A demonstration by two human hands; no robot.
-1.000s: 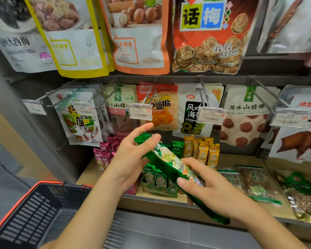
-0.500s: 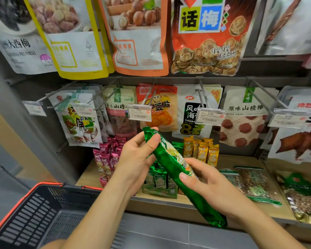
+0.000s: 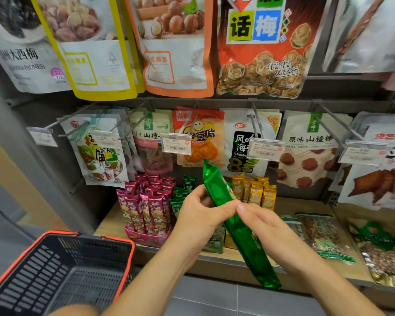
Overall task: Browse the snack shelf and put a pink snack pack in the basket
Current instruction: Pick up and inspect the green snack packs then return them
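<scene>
A long green snack pack (image 3: 242, 233) stands nearly upright in front of the shelf, its plain foil back toward me. My left hand (image 3: 201, 215) grips its upper part and my right hand (image 3: 267, 226) grips its middle from the right. Pink snack packs (image 3: 146, 201) stand upright in a pink display box on the wooden shelf (image 3: 110, 222), just left of my left hand. The black basket (image 3: 62, 270) with an orange rim hangs at the lower left and holds nothing visible.
Green packs (image 3: 180, 197) and yellow packs (image 3: 253, 190) stand beside the pink ones. Flat nut bags (image 3: 322, 236) lie on the shelf at the right. Snack bags hang on metal hooks (image 3: 255, 119) with price tags (image 3: 176, 145) above.
The green pack has swung from slanting to nearly upright and turned its foil back toward me. Both hands came closer together on it.
</scene>
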